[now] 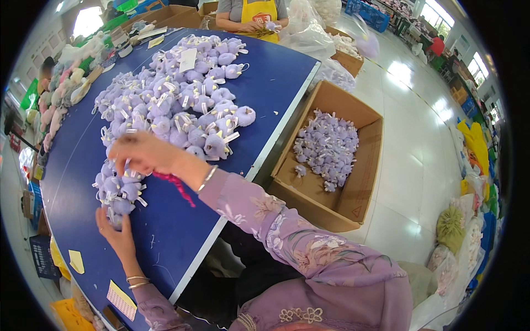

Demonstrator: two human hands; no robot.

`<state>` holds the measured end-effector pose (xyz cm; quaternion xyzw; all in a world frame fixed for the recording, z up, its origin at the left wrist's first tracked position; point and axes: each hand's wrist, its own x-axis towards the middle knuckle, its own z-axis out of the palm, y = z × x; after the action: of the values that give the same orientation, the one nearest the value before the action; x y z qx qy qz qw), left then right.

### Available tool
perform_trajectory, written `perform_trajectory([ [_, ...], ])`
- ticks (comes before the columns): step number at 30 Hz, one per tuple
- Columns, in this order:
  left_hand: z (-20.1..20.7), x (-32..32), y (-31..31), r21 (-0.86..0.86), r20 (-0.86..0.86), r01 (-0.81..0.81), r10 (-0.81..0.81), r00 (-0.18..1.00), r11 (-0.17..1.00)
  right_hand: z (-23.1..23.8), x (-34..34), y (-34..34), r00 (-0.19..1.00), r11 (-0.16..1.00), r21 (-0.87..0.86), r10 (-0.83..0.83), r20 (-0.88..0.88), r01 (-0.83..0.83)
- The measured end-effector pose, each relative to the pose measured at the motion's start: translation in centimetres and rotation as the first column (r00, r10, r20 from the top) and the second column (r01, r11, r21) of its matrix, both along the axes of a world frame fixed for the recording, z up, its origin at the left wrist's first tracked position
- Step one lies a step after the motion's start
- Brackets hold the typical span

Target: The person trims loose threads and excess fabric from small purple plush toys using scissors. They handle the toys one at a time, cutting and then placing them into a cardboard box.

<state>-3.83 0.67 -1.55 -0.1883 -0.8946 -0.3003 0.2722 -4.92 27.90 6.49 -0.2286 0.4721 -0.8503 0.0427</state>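
On the blue table lies a big heap of small lavender plush toys (165, 105) with white tags and pale yellow parts. My left hand (117, 238) is at the heap's near end, its thumb and fingers around a lavender plush toy (117, 219). Above the near part of the heap, my right hand (144, 153) is slightly blurred, its fingers curled. A magenta cord (179, 187) hangs from beneath it; how it is gripped is hidden. Just right of the table stands an open cardboard box (367, 182) holding many more lavender pieces.
Across the blue table (276, 71), a person in a yellow apron (258, 14) handles a lavender piece. A blurred lavender thing (367, 45) shows above the floor. Multicoloured plush (63, 94) piles up at left. Paper slips (121, 299) lie near my left forearm; bags (450, 259) stand at right.
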Motion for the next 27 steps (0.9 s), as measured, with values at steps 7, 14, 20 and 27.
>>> perform_trajectory([
  [7, -1.5, -1.0, 0.4, 0.064, 0.160, 0.062, -0.071, 0.984, 0.996, -6.6, -2.1, -7.8, 0.935, 0.724, 0.593, -0.239, -0.263, 0.352],
  [14, 0.0, 0.7, 0.4, 0.759, 0.397, -0.095, -0.342, 0.852, 0.645, -6.7, -0.4, -7.5, 0.919, 0.722, 0.590, -0.169, -0.355, 0.361],
  [20, 0.1, 1.3, 1.1, 0.754, 0.410, -0.127, -0.311, 0.857, 0.644, -6.0, 1.0, -7.7, 0.928, 0.720, 0.637, -0.024, -0.372, 0.274],
  [27, 1.7, 3.2, 4.5, 0.867, 0.252, 0.015, -0.465, 0.849, 0.498, -5.5, 1.9, -7.8, 0.900, 0.716, 0.596, -0.108, -0.422, 0.365],
])
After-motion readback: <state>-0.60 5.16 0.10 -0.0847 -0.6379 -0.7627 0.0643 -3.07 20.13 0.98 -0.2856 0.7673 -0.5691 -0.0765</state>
